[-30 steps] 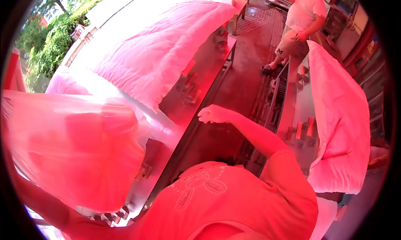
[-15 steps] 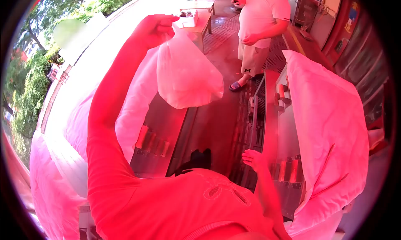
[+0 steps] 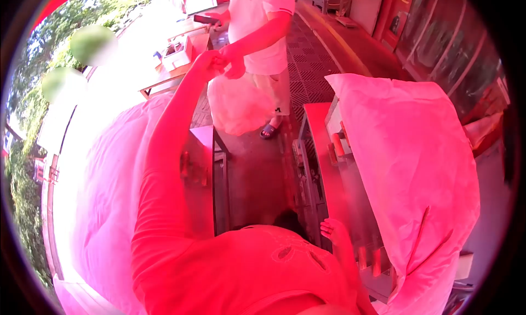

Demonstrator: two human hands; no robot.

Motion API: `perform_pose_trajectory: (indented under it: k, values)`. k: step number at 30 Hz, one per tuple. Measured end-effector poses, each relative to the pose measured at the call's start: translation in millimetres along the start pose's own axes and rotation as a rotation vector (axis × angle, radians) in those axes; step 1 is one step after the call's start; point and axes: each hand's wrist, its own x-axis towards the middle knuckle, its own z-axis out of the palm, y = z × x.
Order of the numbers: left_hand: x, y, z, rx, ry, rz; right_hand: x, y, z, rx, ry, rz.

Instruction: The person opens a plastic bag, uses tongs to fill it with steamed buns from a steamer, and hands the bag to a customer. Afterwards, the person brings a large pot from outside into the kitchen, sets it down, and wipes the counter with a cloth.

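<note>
The person's left hand (image 3: 209, 66) reaches out at 11 o'clock, its fingers curled together and apparently clamped on the neck of a thin, translucent plastic bag (image 3: 241, 105), pink-tinted, with contents too blurred to name. Another person's hand (image 3: 234, 60) meets it there, so the exact finger contact cannot be told. To do this well, the left arm should keep steady and high enough for the bag to hang freely, and the grip should ease only once the other hand clearly bears the weight; a loosening too soon could drop the bag, while a tug could stretch its thin neck.

The bag hangs at about 5 o'clock from the left hand, just below it, in front of the other person's pale shorts (image 3: 278, 87) and beyond the end of the metal-edged bench (image 3: 201, 133) on the left. The right hand (image 3: 335, 230), empty, its fingers slightly bent and apart from anything, is low at 5 o'clock; from it, the bag lies well away towards 11.
</note>
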Motion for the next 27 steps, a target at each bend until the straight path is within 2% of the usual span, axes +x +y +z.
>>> perform_pose_trajectory:
  k: [1,3,4,5,6,9,11,12,13,14,15,16,17,18,19,20,21,22,24,25,27]
  values:
    - [17.2,-3.2,-4.7,0.199,0.246,0.084,6.4,0.3,-4.2,-0.013,0.04,-0.032]
    - [60.9,5.9,-51.9,0.186,0.215,0.081,24.7,-16.2,2.9,-0.013,0.114,-0.064]
    - [66.2,7.4,-48.2,0.222,0.286,0.143,30.1,-24.6,5.9,-0.022,0.138,-0.041]
    - [86.8,13.5,-83.3,0.174,0.222,0.149,33.7,-32.2,10.6,-0.052,0.133,-0.054]
    - [103.8,19.9,-122.2,0.234,0.281,0.183,37.1,-37.2,17.1,-0.089,0.127,-0.061]
    - [157.9,51.9,-214.0,0.166,0.242,0.287,55.4,-50.5,29.2,-0.126,0.142,-0.037]
    - [177.2,75.4,-232.5,0.475,0.482,0.243,45.3,-70.0,43.4,-0.174,0.142,-0.068]
    - [177.4,80.2,-215.6,0.794,0.623,0.287,40.2,-76.2,50.8,-0.209,0.139,-0.112]
    - [175.8,82.8,-190.7,1.248,0.812,0.302,34.4,-80.2,54.2,-0.249,0.138,-0.157]
    - [155.2,69.8,-115.7,1.757,1.053,0.249,30.0,-80.0,55.8,-0.282,0.18,-0.217]
    - [134.5,58.8,-54.7,2.049,1.156,0.325,26.1,-79.5,58.4,-0.323,0.221,-0.277]
    - [161.2,67.7,-125.0,2.452,1.093,0.772,21.5,-80.5,59.4,-0.366,0.262,-0.334]
    - [188.0,59.2,-144.9,2.158,0.666,1.579,-5.9,-94.9,66.7,-0.292,0.26,-0.421]
    - [201.0,32.0,-136.1,1.99,0.604,1.36,-45.1,-115.1,75.3,-0.224,0.257,-0.507]
    - [213.4,1.2,-119.4,1.984,0.39,1.384,-76.0,-129.2,76.0,-0.183,0.375,-0.534]
    - [214.3,-41.9,-88.7,1.709,0.266,0.933,-102.7,-140.2,70.5,-0.146,0.487,-0.557]
    - [270.6,-80.3,-144.0,1.714,-0.099,1.129,-122.2,-141.7,47.9,-0.05,0.647,-0.681]
    - [257.4,-130.0,-91.8,1.599,-0.139,0.81,-141.7,-143.1,25.6,0.026,0.807,-0.808]
    - [235.2,-215.9,-11.2,1.494,-0.346,0.493,-179.5,-136.0,-53.2,-0.014,1.275,-0.992]
    - [229.5,-247.5,14.6,1.453,-0.45,0.404,-206.5,-131.7,-80.1,-0.049,1.514,-0.933]
    - [225.9,-294.8,54.4,1.343,-0.607,0.414,-226.9,-88.7,-166.8,-0.66,1.996,-0.6]
